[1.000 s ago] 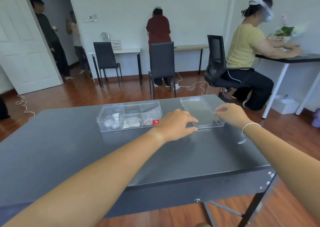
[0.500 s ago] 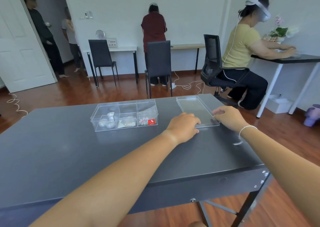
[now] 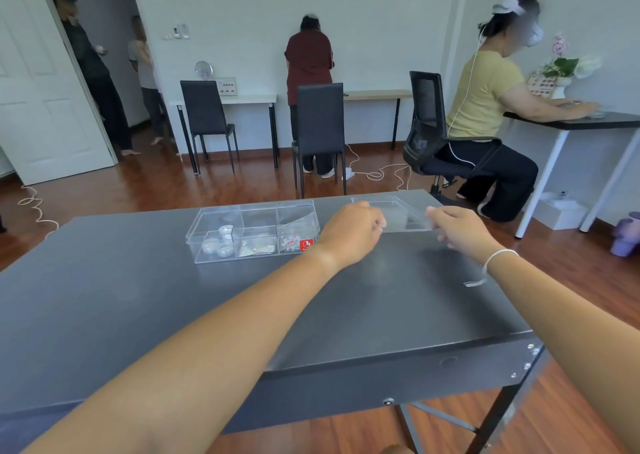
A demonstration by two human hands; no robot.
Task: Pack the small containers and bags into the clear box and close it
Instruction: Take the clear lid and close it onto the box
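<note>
Clear plastic lid [image 3: 398, 212]: thin, rigid and light by the look of it — likely slick and a little springy, so best taken by its short near edge at both corners, not by the flat face.
Left hand [image 3: 353, 233]: fingers [image 3: 375, 219] curled onto the lid's near-left corner, pinching it; wrist straight, forearm reaching forward over the table [image 3: 138, 301].
Right hand [image 3: 460, 230]: fingers [image 3: 433, 212] closed on the near-right corner, thumb side up, a white cord bracelet [image 3: 491, 263] at the wrist.
Lid's pose: held between the two sets of fingers, near edge seemingly raised off the table; whether the far edge touches the surface I cannot tell.
Clear box [image 3: 252, 231]: open, just to the left of the left fingers, resting on the table, divided into three compartments.
Contents: small containers [image 3: 220, 240] in the compartment farthest from the fingers, bags [image 3: 256, 247] in the middle one, more small bits by a red sticker [image 3: 306, 244] in the nearest.
Judgement: packing looks done — closing remains; the lid must go leftward and settle squarely, since a stiff lid binds if it lands skewed.
</note>
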